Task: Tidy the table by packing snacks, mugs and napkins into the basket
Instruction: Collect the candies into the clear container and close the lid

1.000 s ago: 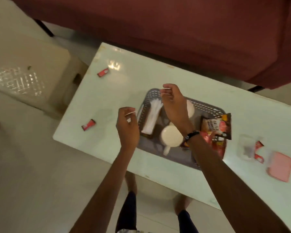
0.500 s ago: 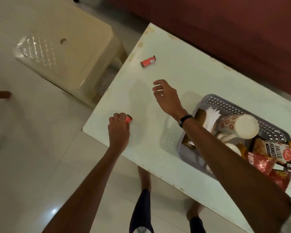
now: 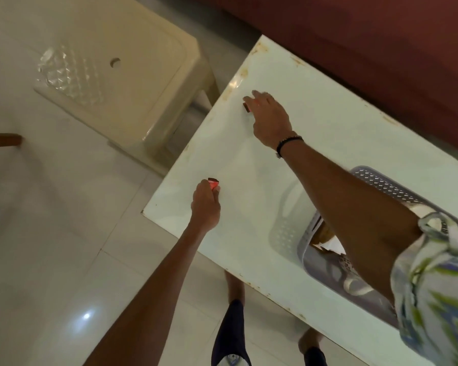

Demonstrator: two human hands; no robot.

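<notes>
- Head view, only one on offer: we look down on a white table [image 3: 328,159] with our two bare arms stretched toward its left end.
- Left hand [image 3: 205,200] sits near the table's near-left corner, fingers pinched on a small red snack packet [image 3: 213,183]. The packet sticks out past the fingertips, clear of the hand on its far side; whether it is lifted off the tabletop we cannot tell.
- Right hand [image 3: 269,112] is close to the far-left corner, palm down, fingers curled over a second small packet [image 3: 247,107]. Only a dark end shows under the fingertips. It looks like a grasp closing, but we cannot tell whether it is secured.
- Grey perforated basket [image 3: 381,180] stands toward the right, partly behind our right forearm. Inside it we make out white paper, likely napkins [image 3: 328,243], and something like a mug [image 3: 354,285], blurred.
- Progress, as we judge it: most packing appears done, with the basket loaded. These two small packets are still outside it and must be carried right to it. The table's right end is out of frame, so more may remain.
- Orientation: the left packet's long axis seems to run away from us toward the table's far edge, dark end leading. The right packet is too covered to call.
- Beige plastic stool [image 3: 122,75] stands on the floor off the left end.
</notes>
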